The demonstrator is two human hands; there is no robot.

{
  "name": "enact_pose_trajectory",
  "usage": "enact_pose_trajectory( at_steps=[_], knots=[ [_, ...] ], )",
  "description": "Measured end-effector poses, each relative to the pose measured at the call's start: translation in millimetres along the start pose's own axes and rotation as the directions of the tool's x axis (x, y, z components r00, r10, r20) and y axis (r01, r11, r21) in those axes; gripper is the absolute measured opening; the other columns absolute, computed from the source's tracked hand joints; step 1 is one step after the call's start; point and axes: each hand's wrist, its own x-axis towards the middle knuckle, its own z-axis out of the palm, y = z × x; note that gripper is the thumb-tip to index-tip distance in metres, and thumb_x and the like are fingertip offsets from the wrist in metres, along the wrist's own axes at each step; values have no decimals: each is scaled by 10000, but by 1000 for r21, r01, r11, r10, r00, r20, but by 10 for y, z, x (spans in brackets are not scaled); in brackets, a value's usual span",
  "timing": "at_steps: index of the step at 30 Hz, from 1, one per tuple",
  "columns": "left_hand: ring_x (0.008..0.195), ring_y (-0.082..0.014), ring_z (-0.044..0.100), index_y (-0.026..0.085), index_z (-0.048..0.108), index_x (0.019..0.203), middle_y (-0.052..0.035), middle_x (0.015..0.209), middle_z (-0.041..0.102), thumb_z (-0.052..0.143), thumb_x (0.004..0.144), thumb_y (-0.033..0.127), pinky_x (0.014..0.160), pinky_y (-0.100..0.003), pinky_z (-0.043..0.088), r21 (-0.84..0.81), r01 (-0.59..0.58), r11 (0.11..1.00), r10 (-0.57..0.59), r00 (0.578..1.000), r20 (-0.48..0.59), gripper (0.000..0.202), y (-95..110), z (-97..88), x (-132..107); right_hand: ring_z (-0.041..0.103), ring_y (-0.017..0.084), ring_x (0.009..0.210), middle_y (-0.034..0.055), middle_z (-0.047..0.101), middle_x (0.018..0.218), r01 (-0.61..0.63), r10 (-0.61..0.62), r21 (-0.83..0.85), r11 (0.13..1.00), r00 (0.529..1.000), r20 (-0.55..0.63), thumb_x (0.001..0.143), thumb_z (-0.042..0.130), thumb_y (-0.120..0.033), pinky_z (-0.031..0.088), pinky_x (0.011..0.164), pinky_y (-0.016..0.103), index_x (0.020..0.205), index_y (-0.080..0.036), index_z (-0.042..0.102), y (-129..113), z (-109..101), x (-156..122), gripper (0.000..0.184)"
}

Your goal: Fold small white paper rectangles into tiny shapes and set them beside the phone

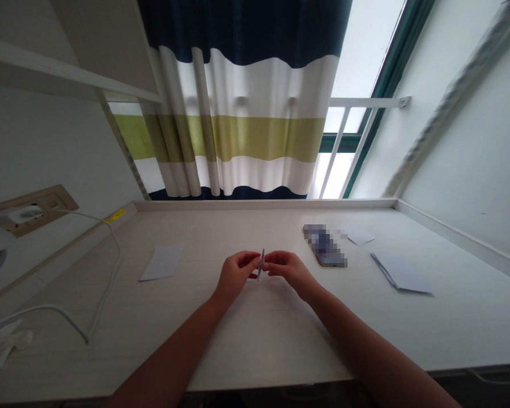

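Curtain: horizontal bands, navy, white, olive green, white, navy. Window frame dark green. Surface pale cream, faint wood grain. Held paper slip bluish white. Loose paper sheet white. Cable white, yellow tag. Socket plate tan. Phone pixelated purple-grey.

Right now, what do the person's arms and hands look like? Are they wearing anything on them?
The two bare, slender forearms show no sleeves. The bare left hand and bare right hand have no gloves, and I can't see any watch, bracelet or ring.
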Motion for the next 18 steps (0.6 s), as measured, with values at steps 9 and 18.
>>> enact_pose_trajectory(
  at_steps=[9,18],
  knots=[
    [661,-143,588,128,607,806,-33,722,627,674,628,287,547,-256,512,-133,85,987,-77,995,70,249,32,3,-9,585,132,722,25,638,784,-36,23,150,988,996,88,610,702,-276,423,720,297,765,-154,635,-2,8,-16,208],
    [612,-109,562,140,591,815,-14,697,595,651,658,309,612,-257,479,-301,193,934,-145,974,175,238,7,-5,-2,603,161,725,33,644,758,-66,27,276,959,990,141,586,724,-260,422,797,360,752,-145,624,3,8,-16,225]
  ],
)
